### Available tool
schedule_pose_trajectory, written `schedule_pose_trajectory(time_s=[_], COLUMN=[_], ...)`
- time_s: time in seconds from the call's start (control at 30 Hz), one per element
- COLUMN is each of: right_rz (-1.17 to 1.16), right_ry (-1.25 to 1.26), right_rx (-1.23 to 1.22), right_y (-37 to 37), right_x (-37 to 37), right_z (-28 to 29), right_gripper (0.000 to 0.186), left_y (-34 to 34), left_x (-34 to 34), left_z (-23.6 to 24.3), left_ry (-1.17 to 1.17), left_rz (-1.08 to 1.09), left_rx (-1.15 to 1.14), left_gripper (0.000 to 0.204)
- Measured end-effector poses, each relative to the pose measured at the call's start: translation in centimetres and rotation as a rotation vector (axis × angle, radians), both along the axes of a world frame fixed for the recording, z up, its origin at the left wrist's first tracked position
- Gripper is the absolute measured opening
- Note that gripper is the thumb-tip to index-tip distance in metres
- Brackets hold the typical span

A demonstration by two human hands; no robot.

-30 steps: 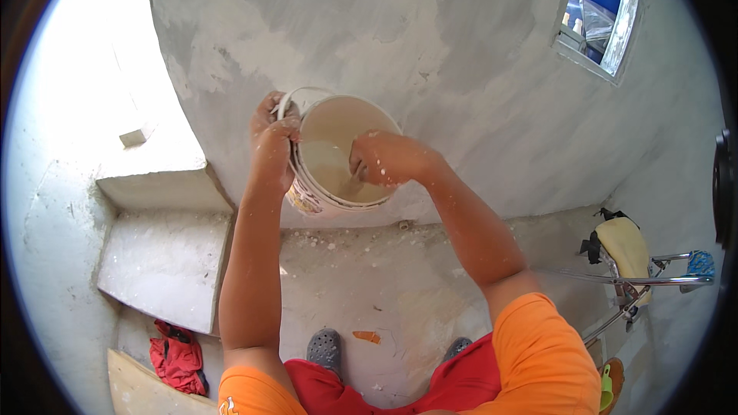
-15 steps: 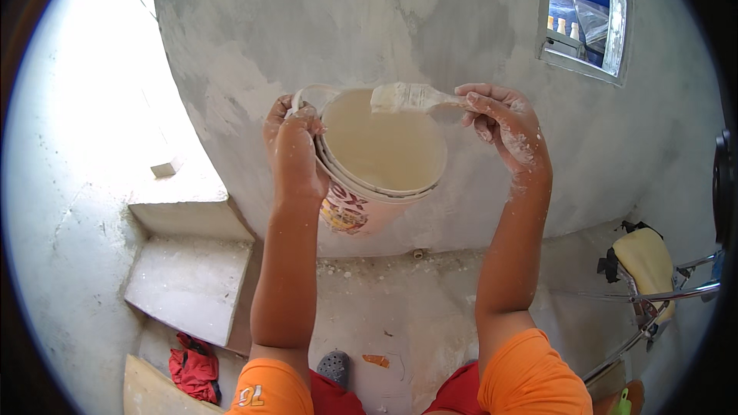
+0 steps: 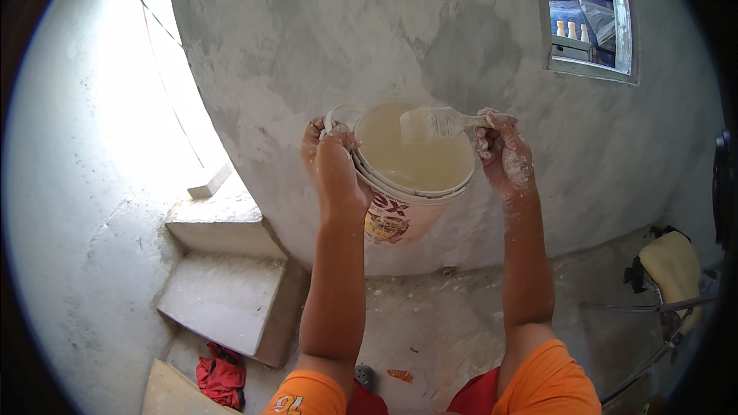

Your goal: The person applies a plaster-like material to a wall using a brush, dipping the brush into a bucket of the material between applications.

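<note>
My left hand is closed on the left rim and white handle of a plastic bucket, holding it in front of the grey plastered wall. Cloudy, pale beige liquid fills much of it. Above the liquid, a white-coated paintbrush lies horizontally in the air, its handle pinched in my right hand. White smears cover my right fingers and wrist.
Concrete steps rise at the left beside a bright opening. A red cloth lies below them. At the right, a padded metal-framed object rests by the wall. A framed opening at top right shows blue items and bottles.
A second ago my right hand was down inside the bucket; it has since lifted the brush out and moved rightward. The bucket and both arms now appear farther right in the view.
</note>
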State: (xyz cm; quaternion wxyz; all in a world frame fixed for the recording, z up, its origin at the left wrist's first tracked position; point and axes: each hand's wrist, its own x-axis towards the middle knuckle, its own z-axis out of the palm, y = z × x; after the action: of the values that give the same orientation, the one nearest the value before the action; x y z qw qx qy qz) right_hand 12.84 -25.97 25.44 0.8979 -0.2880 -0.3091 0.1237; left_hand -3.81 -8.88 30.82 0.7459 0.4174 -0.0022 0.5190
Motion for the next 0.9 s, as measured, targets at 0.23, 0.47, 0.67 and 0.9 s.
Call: schedule_pose_trajectory(time_s=[0.23,0.47,0.67,0.9], right_rz=[0.002,0.052,-0.011,-0.401], right_ry=[0.157,0.071,0.015,-0.044], right_rx=[0.057,0.167,0.165,0.02], right_y=[0.9,2.8,2.8,0.5], right_x=[0.0,-0.4,0.5,-3.5], right_z=[-0.7,-1.1,-2.6,1.4], right_gripper=[0.018,0.024,0.026,0.034], left_y=[1.8,2.4,2.2,1.5], left_x=[0.8,1.2,1.0,0.5], left_z=[-1.7,-1.8,-1.7,-1.2], left_ry=[-0.049,-0.114,-0.094,-0.055], left_rz=[-0.047,-0.059,-0.043,-0.119], left_rx=[0.019,-0.031,-0.06,-0.109], left_gripper=[0.014,0.015,0.017,0.019])
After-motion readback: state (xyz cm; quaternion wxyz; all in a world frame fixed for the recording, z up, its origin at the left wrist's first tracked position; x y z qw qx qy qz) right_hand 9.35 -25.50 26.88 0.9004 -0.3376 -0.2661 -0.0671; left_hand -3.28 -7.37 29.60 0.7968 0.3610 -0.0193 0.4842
